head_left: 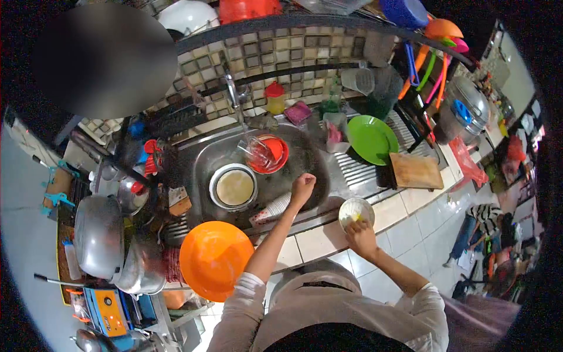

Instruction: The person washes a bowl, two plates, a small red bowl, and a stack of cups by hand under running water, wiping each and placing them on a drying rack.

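Observation:
Over the right part of the sink [319, 202], my left hand [303, 189] is closed; what it holds, if anything, is too small to name. My right hand [360, 236] reaches into a small pale bowl [356, 206] on the tiled counter edge, its fingers at something yellow-green inside. In the sink lie a white-rimmed pot [235, 186] with cloudy liquid, a red bowl [275, 155] with a clear glass [257, 151] in it, and a ribbed pale item [274, 210] below my left wrist.
A large orange basin [216, 261] is at the counter's front left. Right of the sink are a green plate [372, 139] and a wooden board [417, 171]. The faucet [233, 91] rises behind. People sit at the far right.

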`<state>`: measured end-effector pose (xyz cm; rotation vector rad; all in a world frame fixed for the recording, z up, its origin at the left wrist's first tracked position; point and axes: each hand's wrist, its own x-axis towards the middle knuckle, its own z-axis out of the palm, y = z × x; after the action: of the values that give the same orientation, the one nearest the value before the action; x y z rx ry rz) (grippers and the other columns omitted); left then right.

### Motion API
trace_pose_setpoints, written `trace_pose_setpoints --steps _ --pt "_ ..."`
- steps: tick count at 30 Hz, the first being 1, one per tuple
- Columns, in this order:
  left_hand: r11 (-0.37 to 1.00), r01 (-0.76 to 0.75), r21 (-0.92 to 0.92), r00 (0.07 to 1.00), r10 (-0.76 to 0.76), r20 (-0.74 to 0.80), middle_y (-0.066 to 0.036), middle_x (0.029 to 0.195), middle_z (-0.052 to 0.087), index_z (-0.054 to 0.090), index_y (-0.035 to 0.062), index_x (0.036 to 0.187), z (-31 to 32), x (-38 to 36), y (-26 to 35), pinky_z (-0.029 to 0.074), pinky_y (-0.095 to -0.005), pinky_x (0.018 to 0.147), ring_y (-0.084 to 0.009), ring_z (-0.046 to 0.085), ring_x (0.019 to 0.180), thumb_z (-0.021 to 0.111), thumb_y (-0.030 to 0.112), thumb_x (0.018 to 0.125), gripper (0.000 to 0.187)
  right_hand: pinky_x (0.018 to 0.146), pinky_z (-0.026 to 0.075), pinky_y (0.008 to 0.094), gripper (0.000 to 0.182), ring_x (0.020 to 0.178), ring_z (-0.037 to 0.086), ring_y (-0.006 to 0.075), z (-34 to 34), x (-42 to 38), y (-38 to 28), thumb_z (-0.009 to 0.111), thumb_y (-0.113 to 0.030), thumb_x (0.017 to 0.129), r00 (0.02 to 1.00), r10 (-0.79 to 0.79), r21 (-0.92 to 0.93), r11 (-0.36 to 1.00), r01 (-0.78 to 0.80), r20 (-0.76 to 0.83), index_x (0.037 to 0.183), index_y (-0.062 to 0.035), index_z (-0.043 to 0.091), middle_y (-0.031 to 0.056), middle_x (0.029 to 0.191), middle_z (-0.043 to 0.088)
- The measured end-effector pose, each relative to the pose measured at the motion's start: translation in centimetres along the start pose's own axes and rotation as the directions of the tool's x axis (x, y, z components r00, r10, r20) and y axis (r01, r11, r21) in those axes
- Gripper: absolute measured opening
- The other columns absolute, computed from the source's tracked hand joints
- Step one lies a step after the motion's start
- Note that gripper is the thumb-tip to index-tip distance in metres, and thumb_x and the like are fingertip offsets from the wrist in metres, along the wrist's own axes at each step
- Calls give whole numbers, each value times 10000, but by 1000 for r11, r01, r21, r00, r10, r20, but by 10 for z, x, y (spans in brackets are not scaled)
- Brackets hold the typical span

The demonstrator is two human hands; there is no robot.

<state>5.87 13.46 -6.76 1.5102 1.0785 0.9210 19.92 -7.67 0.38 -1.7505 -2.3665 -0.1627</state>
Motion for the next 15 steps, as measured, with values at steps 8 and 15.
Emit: trace_pose_setpoints --steps 8,15 --pt "941 121 -316 984 -157 -89 -2 730 577 572 100 830 -40 11 30 427 -298 629 -139 539 692 493 292 786 212 566 423 389 229 640 525 343 -14 114 -2 614 -125 629 984 9 445 893 73 -180 796 20 552 171 710 551" --pt "258 173 -951 985 -43 168 -58 1066 487 423 144 1129 -110 34 58 391 -393 807 -227 453 1006 277 627 742 636 570 432 295 328 605 537 164 15 284 -18 623 -221 686 969 -58 838 491 236 -239 917 4 564 115 683 571"
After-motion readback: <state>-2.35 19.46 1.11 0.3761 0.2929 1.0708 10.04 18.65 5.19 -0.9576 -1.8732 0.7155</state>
